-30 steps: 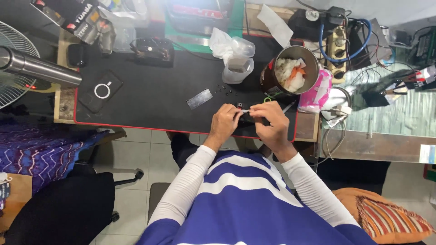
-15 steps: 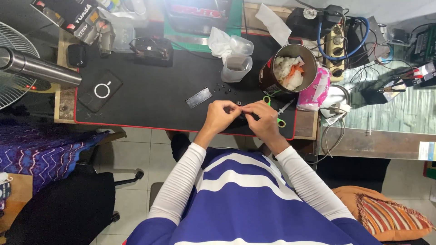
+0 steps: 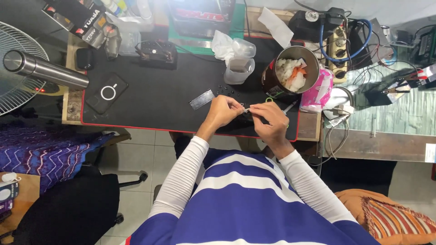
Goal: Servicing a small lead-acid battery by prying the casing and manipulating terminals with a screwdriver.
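My left hand (image 3: 223, 110) and my right hand (image 3: 269, 121) meet over the front edge of a black desk mat (image 3: 154, 100). Both pinch a small thin silver part (image 3: 246, 110) between their fingertips. A dark small device (image 3: 247, 119) lies partly hidden under the hands. A flat grey metal plate (image 3: 201, 99) rests on the mat just left of my left hand, with tiny dark screws (image 3: 225, 89) scattered behind it. Green-handled scissors (image 3: 270, 100) and a thin tool (image 3: 289, 107) lie by my right hand.
A round tin (image 3: 290, 69) holding tissue stands behind the hands, a clear plastic cup (image 3: 238, 69) left of it, a pink pack (image 3: 319, 90) to its right. A phone (image 3: 107, 93), a steel flask (image 3: 45, 70), a fan (image 3: 13, 68) and tangled cables (image 3: 363, 45) surround the mat.
Both hands have shifted slightly forward and up on the mat, still joined around the small part. Fingers have repositioned; the rest of the desk is unchanged.
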